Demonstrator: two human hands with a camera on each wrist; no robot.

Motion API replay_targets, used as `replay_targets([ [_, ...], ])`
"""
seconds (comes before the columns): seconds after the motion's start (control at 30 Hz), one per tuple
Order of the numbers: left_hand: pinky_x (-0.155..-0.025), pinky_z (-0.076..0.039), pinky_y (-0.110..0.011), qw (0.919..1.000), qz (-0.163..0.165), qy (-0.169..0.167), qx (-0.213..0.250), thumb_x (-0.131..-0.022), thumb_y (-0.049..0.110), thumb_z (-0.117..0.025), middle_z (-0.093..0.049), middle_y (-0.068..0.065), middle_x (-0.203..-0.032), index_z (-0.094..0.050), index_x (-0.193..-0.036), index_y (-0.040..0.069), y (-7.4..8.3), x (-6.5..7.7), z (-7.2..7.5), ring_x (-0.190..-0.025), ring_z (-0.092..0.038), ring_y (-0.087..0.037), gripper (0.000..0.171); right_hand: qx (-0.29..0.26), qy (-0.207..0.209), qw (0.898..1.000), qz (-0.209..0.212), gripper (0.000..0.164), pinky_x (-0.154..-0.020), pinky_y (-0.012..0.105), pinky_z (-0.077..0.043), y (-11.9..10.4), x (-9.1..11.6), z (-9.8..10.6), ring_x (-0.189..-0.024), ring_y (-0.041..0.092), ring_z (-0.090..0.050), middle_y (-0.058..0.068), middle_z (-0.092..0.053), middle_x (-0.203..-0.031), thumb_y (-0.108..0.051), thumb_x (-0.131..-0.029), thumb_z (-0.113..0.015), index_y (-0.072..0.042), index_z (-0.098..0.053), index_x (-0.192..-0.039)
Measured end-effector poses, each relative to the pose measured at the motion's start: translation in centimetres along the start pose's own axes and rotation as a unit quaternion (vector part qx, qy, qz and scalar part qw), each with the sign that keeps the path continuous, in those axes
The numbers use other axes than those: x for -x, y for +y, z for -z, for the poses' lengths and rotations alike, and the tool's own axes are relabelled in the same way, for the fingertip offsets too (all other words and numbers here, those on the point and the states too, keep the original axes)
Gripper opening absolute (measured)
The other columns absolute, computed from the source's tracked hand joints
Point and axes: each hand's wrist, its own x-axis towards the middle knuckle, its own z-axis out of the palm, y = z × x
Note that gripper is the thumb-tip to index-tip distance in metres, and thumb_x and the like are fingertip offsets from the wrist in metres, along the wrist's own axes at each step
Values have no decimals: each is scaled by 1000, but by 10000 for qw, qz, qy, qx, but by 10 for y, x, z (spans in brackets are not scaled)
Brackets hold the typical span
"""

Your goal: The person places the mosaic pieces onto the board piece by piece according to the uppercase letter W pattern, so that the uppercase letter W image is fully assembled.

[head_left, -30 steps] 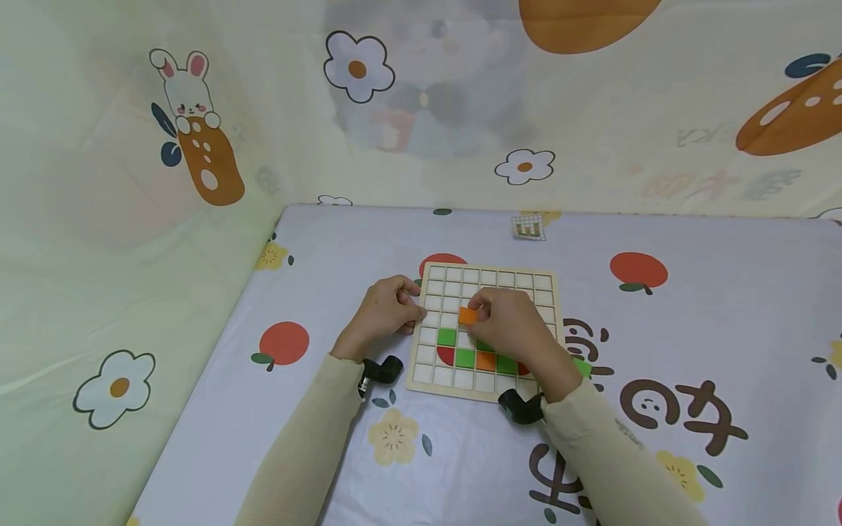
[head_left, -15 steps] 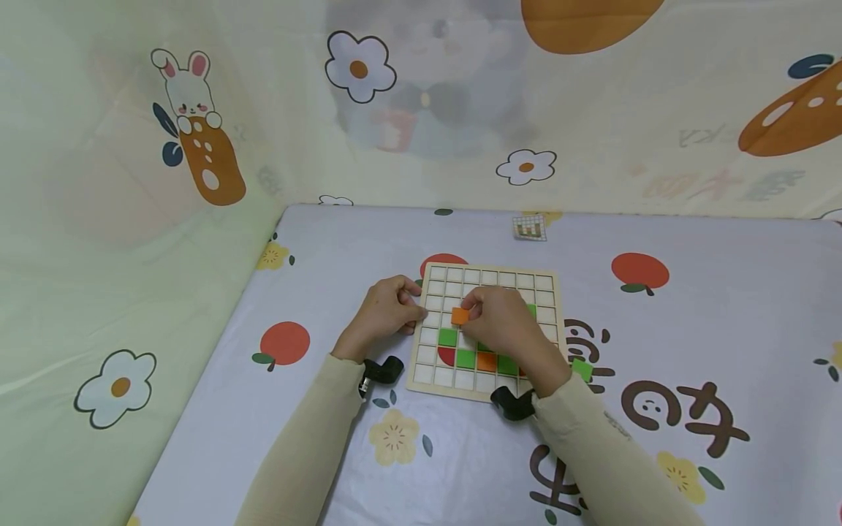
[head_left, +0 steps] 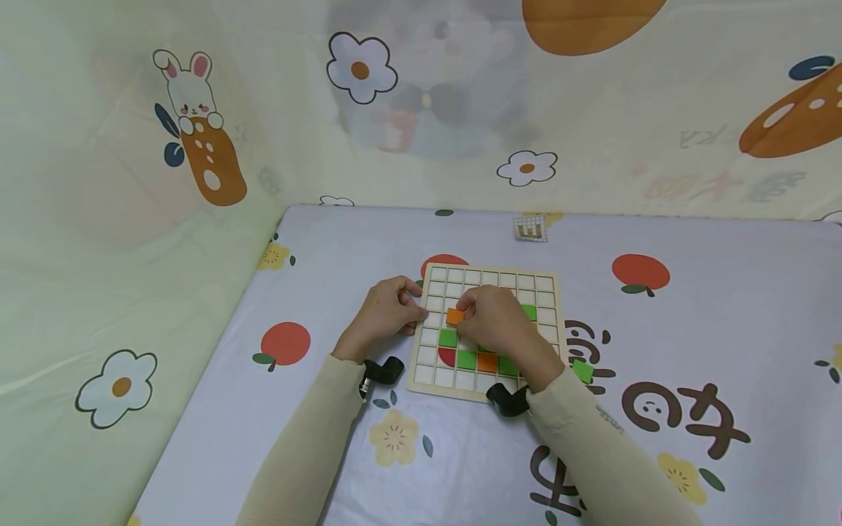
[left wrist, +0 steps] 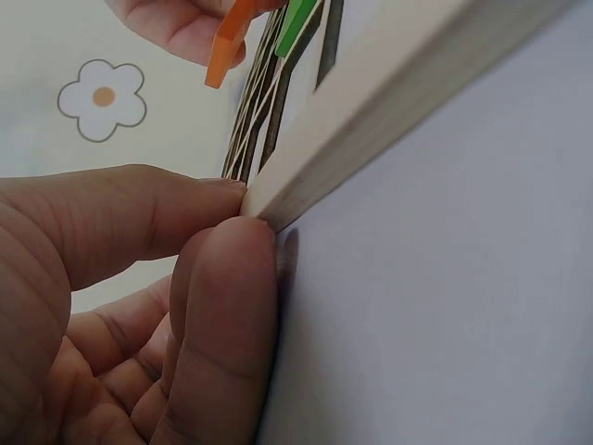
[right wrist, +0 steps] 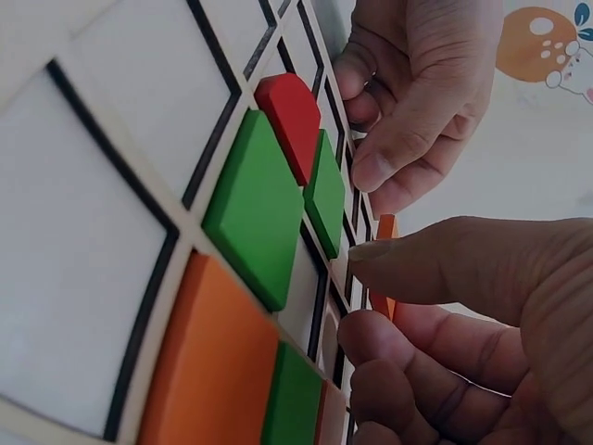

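A wooden grid board (head_left: pixel 472 277) lies on the patterned cloth, with colored tiles set in some squares. My left hand (head_left: pixel 384 314) is at its left edge; in the left wrist view, thumb and fingers pinch the board's rim (left wrist: pixel 306 167). Over the board, my right hand (head_left: pixel 496 321) pinches a small orange square tile (head_left: pixel 454 316) between thumb and fingers, just above a seated green tile (head_left: pixel 448 337). A red rounded tile (right wrist: pixel 292 116), another green tile (right wrist: pixel 255 213) and an orange tile (right wrist: pixel 208 362) sit in the grid nearby. My right hand hides part of the board.
One loose green tile (head_left: pixel 582 371) lies on the cloth right of the board. A small card with a grid pattern (head_left: pixel 530 229) is behind the board. Printed fabric (head_left: pixel 263 109) rises at the back and left.
My right hand has moved left with the orange tile, uncovering a green tile on the board's right side. My left hand has stayed at the board's edge.
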Motion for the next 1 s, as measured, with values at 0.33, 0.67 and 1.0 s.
replay_targets([
  [0.33, -57, -56, -23, 10000, 52, 2, 75, -90, 6, -78, -65, -7, -81, -63, -118, 2, 2, 1, 0, -59, -63, -14, 31, 30, -55, 9997, 241, 9, -68, 30, -49, 1, -3, 0, -74, 18, -61, 2, -69, -77, -8, -89, -71, -6, -76, -97],
  [0.67, -58, -56, -23, 10000, 61, 0, 64, -90, 5, -77, -66, -7, -81, -63, -119, 2, 1, 1, 0, -59, -63, -14, 32, 63, 95, 9994, 331, 11, -68, 30, -47, 3, -5, -5, -77, 20, -58, 3, -65, -77, -9, -87, -71, -6, -76, -97],
  [1.0, -57, -56, -23, 9999, 73, -1, 77, -90, 5, -77, -66, -7, -81, -63, -118, 2, 2, 1, 0, -59, -63, -14, 32, 82, 106, 9998, 175, 12, -68, 31, -47, 3, -5, -7, -77, 20, -59, 2, -65, -75, -12, -89, -72, -7, -77, -98],
])
